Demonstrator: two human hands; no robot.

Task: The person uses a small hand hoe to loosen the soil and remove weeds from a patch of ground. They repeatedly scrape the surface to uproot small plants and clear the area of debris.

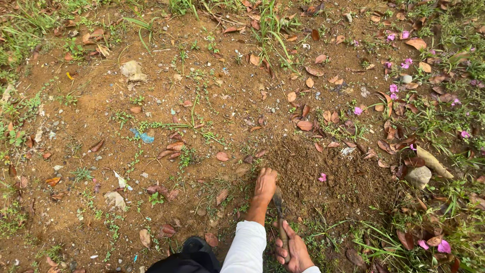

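My left hand point(265, 185) reaches forward out of a white sleeve and lies palm down on the bare brown soil, fingers spread at the edge of a patch of loose dug earth point(328, 177). My right hand point(293, 251), low in the view, grips the wooden handle of a small digging tool point(279, 212). The tool's dark blade points forward and touches the ground just right of my left wrist. A pink petal point(322, 177) lies on the dug patch.
Dry leaves and pink flowers litter the ground to the right, with a stone point(419, 176) at the patch's right edge. Grass tufts point(273, 25) grow at the top and along both sides. A dark shoe point(194, 247) shows at the bottom.
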